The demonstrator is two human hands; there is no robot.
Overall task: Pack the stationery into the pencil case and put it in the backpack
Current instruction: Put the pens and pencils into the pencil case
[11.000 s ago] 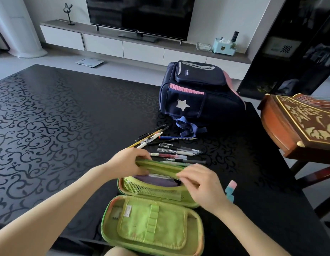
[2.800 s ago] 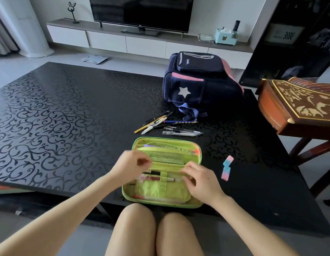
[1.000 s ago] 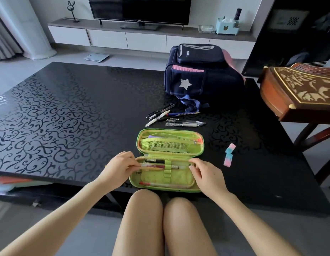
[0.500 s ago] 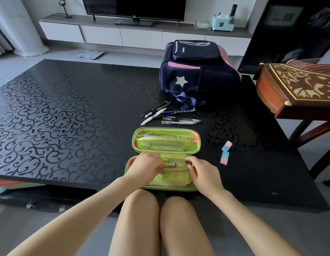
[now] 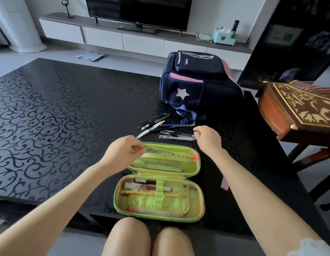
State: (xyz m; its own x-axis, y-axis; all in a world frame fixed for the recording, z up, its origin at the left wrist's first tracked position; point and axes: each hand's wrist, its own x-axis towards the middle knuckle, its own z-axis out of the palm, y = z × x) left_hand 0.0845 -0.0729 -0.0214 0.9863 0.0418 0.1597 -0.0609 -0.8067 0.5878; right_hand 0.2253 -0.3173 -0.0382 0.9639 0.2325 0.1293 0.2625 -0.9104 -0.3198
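Before your knees, the green pencil case point(image 5: 159, 183) lies open, pens strapped inside. Beyond it, your right hand point(image 5: 208, 138) curls loosely by loose pens point(image 5: 168, 129); your left hand point(image 5: 124, 151) seemingly pinches its rim. Backpack point(image 5: 199, 80) stands beyond.

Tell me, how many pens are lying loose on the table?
6: two black pens and a white pen fanned left, a blue one nearest the backpack, two clear-capped ones by the right hand. Overlap may hide another.
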